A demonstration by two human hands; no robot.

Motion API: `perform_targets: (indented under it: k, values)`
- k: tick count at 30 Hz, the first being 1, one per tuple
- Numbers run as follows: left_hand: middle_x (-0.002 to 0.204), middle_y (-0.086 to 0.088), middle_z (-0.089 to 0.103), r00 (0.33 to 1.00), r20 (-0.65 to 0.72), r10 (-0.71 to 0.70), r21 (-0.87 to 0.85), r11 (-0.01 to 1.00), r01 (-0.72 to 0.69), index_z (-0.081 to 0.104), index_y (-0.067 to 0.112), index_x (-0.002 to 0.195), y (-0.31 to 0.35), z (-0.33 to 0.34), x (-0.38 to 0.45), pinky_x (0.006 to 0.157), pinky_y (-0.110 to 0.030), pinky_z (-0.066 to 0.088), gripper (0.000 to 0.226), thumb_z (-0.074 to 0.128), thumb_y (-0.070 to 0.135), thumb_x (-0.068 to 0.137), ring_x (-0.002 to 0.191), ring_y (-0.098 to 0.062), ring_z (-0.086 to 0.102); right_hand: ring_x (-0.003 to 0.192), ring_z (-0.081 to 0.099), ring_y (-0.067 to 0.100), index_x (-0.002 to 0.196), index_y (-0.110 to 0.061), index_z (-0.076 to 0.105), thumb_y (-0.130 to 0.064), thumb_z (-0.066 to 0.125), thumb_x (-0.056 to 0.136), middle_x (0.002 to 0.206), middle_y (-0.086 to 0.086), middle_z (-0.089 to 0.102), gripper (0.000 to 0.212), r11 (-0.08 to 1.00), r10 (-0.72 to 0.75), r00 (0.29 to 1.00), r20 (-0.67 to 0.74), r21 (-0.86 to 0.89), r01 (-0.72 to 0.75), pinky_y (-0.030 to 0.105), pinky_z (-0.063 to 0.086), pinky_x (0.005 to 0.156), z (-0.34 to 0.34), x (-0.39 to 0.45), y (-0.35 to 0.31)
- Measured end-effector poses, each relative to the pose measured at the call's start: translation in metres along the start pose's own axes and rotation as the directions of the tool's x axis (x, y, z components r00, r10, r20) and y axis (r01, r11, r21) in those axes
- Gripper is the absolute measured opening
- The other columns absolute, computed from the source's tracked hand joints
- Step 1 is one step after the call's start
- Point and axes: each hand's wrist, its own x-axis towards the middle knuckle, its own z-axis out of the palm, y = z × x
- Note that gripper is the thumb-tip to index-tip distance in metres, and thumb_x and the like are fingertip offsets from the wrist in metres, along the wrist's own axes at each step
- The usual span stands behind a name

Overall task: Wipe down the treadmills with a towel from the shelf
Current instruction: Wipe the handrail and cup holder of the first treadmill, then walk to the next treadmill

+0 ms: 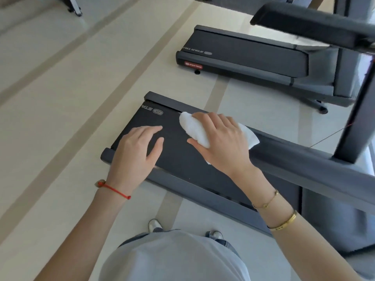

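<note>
Head view, looking down past a grey shirt (174,258) and two shoes (155,225) on pale floor (60,98) with darker stripes; near treadmill (182,159) running left to right across centre, dark belt with grey side rails, part of a logo at its left end; right hand (220,142) clenched over a bunched white towel (192,128), pressed onto the belt close to the far rail, towel ends poking out left past the fingers and right past the back of the hand; right grip grasping the towel, thumb on the near side; left hand (138,151) released, fingers spread and laid flat on the belt near its left end, palm over the near rail, holding nothing; hands near each other, not touching; red string bracelet (113,188) on left wrist; thin gold chain (265,200) and gold bangle (284,221) on right forearm; second treadmill (253,55) farther off, upper right, same dark belt, red label on its left end cap, well apart from the near one with bare floor between; dark upright post (357,110) of the near machine at right edge; blurred dark handlebar (308,23) crossing top right; thin red cord at far right, attachment unclear; leg of some other equipment (72,6) at top left, too cropped to identify.
</note>
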Motion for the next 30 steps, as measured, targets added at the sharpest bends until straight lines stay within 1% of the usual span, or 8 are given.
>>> perform_targets:
  k: [5,10,12,15,17,21,25,30]
  values:
    - [0.117,-0.004,0.069,0.993,-0.020,-0.114,0.028,0.993,0.114,0.066,0.009,0.122,-0.064,-0.043,-0.024,0.092,-0.040,0.051,0.028,0.061,0.017,0.096,0.108,-0.024,0.063,0.092,0.054,0.023,0.125,-0.019,0.055,-0.045,0.063,0.087,0.106,-0.003,0.062,0.047,0.972,-0.037,0.984,0.176,0.237,-0.006,0.032,0.040,0.082,0.043,0.025,-0.080]
    - [0.116,0.000,0.069,0.968,-0.068,-0.241,0.056,0.968,0.245,0.066,0.011,0.120,-0.121,-0.079,-0.058,0.092,-0.037,0.052,0.026,0.059,0.020,0.097,0.107,-0.019,0.063,0.093,0.052,0.021,0.126,-0.022,0.050,-0.045,0.061,0.087,0.107,-0.004,0.061,0.046,0.937,-0.080,0.945,0.317,0.346,-0.037,0.033,0.038,0.084,0.074,0.043,-0.140]
    - [0.114,0.001,0.070,0.947,-0.102,-0.305,0.065,0.948,0.312,0.067,0.013,0.120,-0.140,-0.089,-0.071,0.092,-0.031,0.050,0.026,0.060,0.020,0.096,0.106,-0.017,0.062,0.094,0.052,0.020,0.126,-0.024,0.050,-0.045,0.060,0.087,0.107,-0.005,0.060,0.045,0.919,-0.107,0.931,0.349,0.391,-0.041,0.033,0.039,0.084,0.083,0.052,-0.159]
    - [0.113,0.003,0.070,0.903,-0.149,-0.404,0.078,0.905,0.418,0.067,0.014,0.120,-0.165,-0.104,-0.087,0.090,-0.016,0.040,0.026,0.060,0.021,0.096,0.105,-0.012,0.060,0.095,0.052,0.021,0.125,-0.024,0.051,-0.044,0.061,0.087,0.108,-0.004,0.061,0.045,0.897,-0.166,0.906,0.390,0.441,-0.026,0.035,0.039,0.086,0.098,0.069,-0.186]
    - [0.113,0.004,0.070,0.870,-0.173,-0.461,0.086,0.873,0.480,0.067,0.015,0.119,-0.180,-0.111,-0.094,0.088,-0.013,0.037,0.025,0.061,0.021,0.096,0.104,-0.012,0.060,0.095,0.052,0.022,0.125,-0.023,0.051,-0.043,0.062,0.087,0.108,-0.003,0.061,0.044,0.889,-0.212,0.891,0.402,0.459,0.004,0.037,0.041,0.085,0.109,0.083,-0.201]
    - [0.112,0.004,0.071,0.797,-0.223,-0.562,0.071,0.806,0.588,0.068,0.017,0.119,-0.211,-0.124,-0.095,0.087,-0.018,0.041,0.025,0.061,0.022,0.096,0.105,-0.013,0.062,0.093,0.053,0.022,0.123,-0.021,0.052,-0.043,0.063,0.087,0.105,-0.002,0.062,0.044,0.872,-0.283,0.867,0.410,0.486,0.054,0.037,0.041,0.084,0.131,0.117,-0.228]
    - [0.113,0.003,0.071,0.745,-0.260,-0.614,0.043,0.763,0.645,0.068,0.016,0.120,-0.247,-0.136,-0.079,0.090,-0.029,0.049,0.026,0.060,0.021,0.096,0.106,-0.017,0.064,0.093,0.054,0.022,0.122,-0.019,0.053,-0.044,0.061,0.087,0.105,-0.002,0.062,0.044,0.853,-0.341,0.845,0.412,0.513,0.093,0.037,0.042,0.083,0.157,0.160,-0.254]
    - [0.113,0.003,0.070,0.675,-0.309,-0.671,0.003,0.708,0.706,0.067,0.017,0.120,-0.305,-0.160,-0.042,0.091,-0.033,0.050,0.025,0.059,0.022,0.097,0.107,-0.018,0.064,0.094,0.053,0.021,0.123,-0.019,0.053,-0.043,0.064,0.087,0.107,-0.004,0.062,0.045,0.830,-0.392,0.819,0.420,0.545,0.119,0.035,0.042,0.084,0.193,0.227,-0.288]
